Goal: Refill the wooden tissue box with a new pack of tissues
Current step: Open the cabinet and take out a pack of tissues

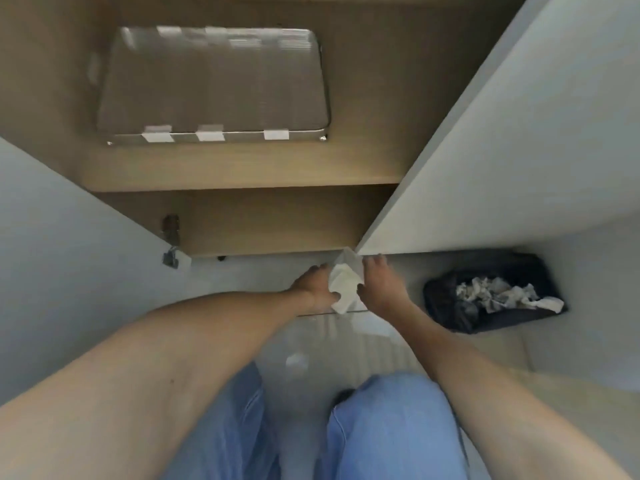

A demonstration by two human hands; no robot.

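Note:
A white pack of tissues (344, 284) in clear wrapping is held low in front of an open cabinet, just below its bottom shelf. My left hand (315, 284) grips the pack's left side. My right hand (379, 285) holds its right side, fingers curled around the wrapping. Both forearms reach forward from the bottom of the view. The wooden tissue box is not in view.
The open wooden cabinet (242, 174) has a metal tray (214, 84) taped on a shelf. White cabinet doors stand open at left (69, 237) and right (502, 150). A black bin (491, 292) with crumpled tissues stands on the floor at right. My knees in blue trousers are below.

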